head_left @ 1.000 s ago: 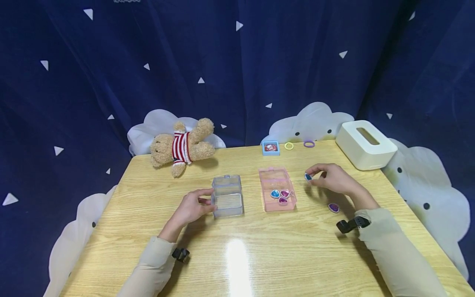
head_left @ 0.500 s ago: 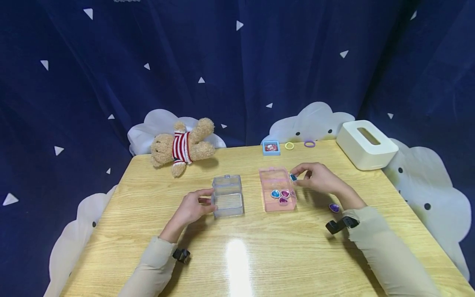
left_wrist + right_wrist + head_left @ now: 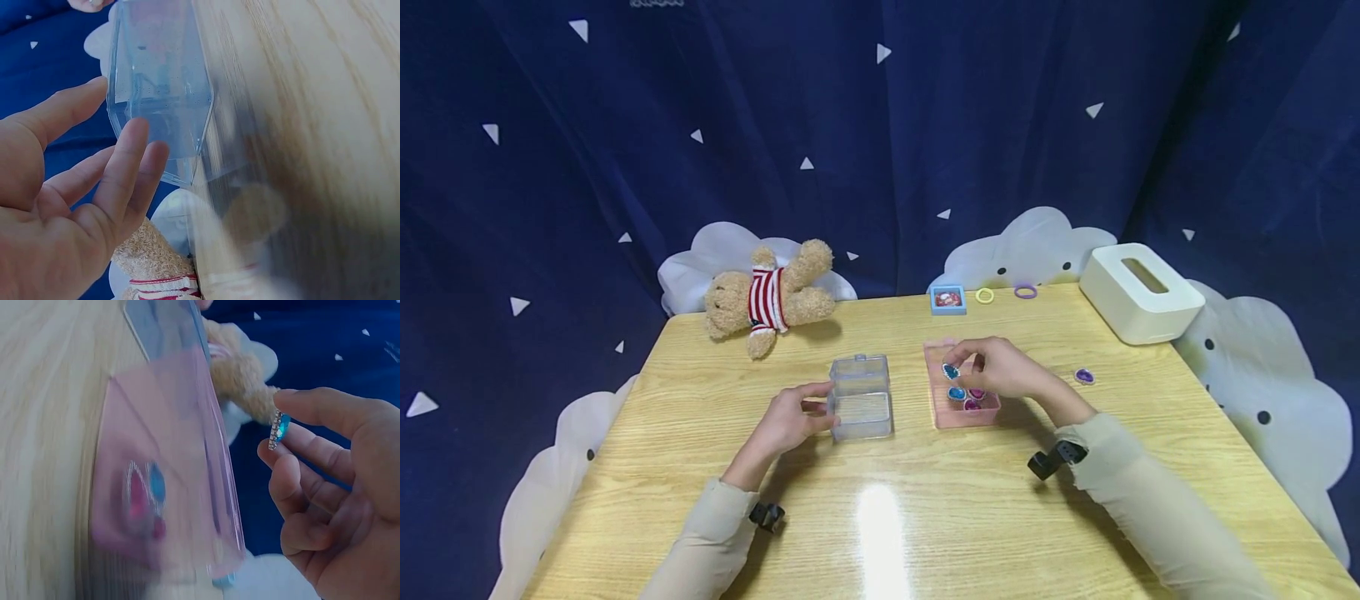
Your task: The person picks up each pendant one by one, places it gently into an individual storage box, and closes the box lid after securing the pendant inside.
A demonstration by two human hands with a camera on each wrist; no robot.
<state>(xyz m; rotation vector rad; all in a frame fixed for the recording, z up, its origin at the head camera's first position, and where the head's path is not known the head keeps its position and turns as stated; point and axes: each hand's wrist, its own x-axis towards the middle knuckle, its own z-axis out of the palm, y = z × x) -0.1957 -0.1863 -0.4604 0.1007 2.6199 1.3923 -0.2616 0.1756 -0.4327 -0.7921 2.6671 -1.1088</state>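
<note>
Carefully, the right hand (image 3: 1003,367) pinches a blue gem (image 3: 951,372) between thumb and fingertips above the open pink box (image 3: 938,413), where other gems (image 3: 957,393) lie. A light grip on its edge, clear of the walls, seems best, while the left hand (image 3: 790,419), fingers spread at the clear box (image 3: 862,430), should press only gently.

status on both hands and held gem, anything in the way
Right hand pinches blue gem above open pink box; left hand at clear box; no obstruction seen.
</note>
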